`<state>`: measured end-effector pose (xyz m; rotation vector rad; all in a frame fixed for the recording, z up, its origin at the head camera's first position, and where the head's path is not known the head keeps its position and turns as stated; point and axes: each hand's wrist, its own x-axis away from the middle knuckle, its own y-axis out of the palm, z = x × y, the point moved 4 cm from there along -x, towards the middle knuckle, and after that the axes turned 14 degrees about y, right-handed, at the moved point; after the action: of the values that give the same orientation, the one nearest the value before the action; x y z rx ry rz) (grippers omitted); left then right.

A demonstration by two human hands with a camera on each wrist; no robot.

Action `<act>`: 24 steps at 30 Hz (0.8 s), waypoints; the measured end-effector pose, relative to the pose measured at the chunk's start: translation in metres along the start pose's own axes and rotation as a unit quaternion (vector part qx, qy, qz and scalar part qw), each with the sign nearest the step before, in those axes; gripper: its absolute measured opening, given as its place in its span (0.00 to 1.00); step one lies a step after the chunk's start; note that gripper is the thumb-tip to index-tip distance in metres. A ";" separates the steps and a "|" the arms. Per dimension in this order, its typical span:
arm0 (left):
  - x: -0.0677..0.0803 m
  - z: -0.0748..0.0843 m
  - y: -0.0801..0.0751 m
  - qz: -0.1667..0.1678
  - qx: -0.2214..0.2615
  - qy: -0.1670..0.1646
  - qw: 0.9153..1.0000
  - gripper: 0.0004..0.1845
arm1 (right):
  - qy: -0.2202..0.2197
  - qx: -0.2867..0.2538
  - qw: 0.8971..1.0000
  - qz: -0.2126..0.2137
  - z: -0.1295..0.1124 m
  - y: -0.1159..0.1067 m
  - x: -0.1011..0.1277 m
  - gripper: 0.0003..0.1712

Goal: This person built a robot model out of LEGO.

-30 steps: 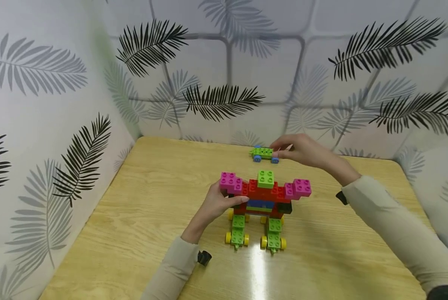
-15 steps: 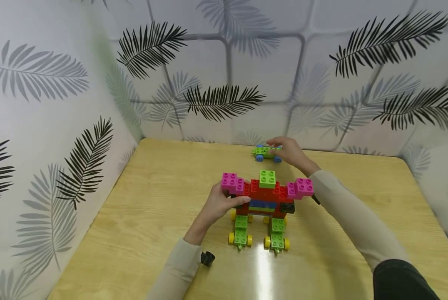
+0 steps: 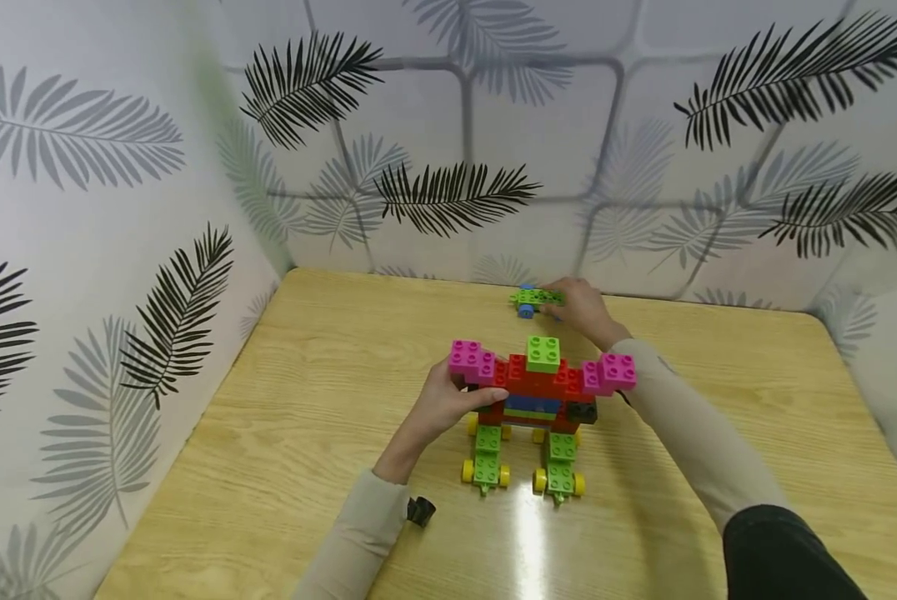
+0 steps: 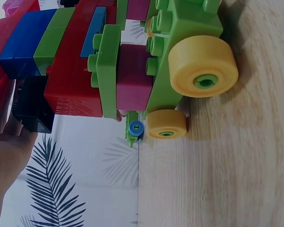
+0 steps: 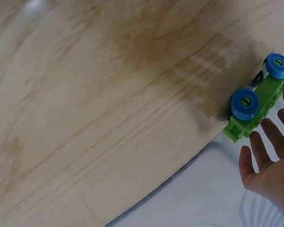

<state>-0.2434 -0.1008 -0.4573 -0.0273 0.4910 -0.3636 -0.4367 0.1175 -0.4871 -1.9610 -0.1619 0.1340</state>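
My left hand (image 3: pixel 439 406) grips the block model (image 3: pixel 542 387) at its 9 o'clock side, thumb lying across the red body just under the pink arm block (image 3: pixel 472 362); the fingers curl round behind it, so they are closed on the model. The left wrist view shows my palm (image 4: pixel 7 156) against a black brick (image 4: pixel 32 105) of the same model, with the red, blue and green layers stacked above it. The model stands near the middle of the wooden table (image 3: pixel 306 433) on two green wheeled feet (image 3: pixel 486 467) with yellow wheels (image 4: pixel 202 66) touching the wood — a green square block (image 3: pixel 543 353) crowns it, and a second pink arm (image 3: pixel 610 372) juts out at 3 o'clock.

My right hand (image 3: pixel 582 307) reaches past the model toward 12 o'clock, to the small green car (image 3: pixel 534 298) with blue wheels (image 5: pixel 244 104) that sits at the far edge of the table, close to the leaf-patterned wall (image 3: pixel 538 142). From the head view the hand covers the car's 3 o'clock end. In the right wrist view the fingers (image 5: pixel 265 142) are straight and slightly spread, their tips just beside the car's green base — whether they touch it I cannot tell. The car rests on its wheels, well apart from the model.
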 end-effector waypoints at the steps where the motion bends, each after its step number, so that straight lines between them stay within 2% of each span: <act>1: 0.000 0.000 0.001 0.000 0.001 -0.002 1.000 0.22 | 0.005 0.006 1.000 -0.002 0.001 0.001 0.001 0.24; 12: -0.001 0.000 0.002 0.005 0.010 -0.010 1.000 0.23 | 0.009 0.029 1.000 0.003 0.001 0.001 0.006 0.15; 16: -0.002 0.000 0.002 0.006 0.008 0.001 1.000 0.22 | 0.014 0.038 0.999 0.012 0.001 0.001 0.007 0.14; 24: -0.001 -0.001 0.001 0.004 0.000 0.002 1.000 0.23 | -0.002 0.025 1.000 0.015 0.008 0.001 0.014 0.13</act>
<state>-0.2443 -0.0990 -0.4583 -0.0238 0.4954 -0.3566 -0.4240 0.1266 -0.4914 -1.9145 -0.1305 0.1609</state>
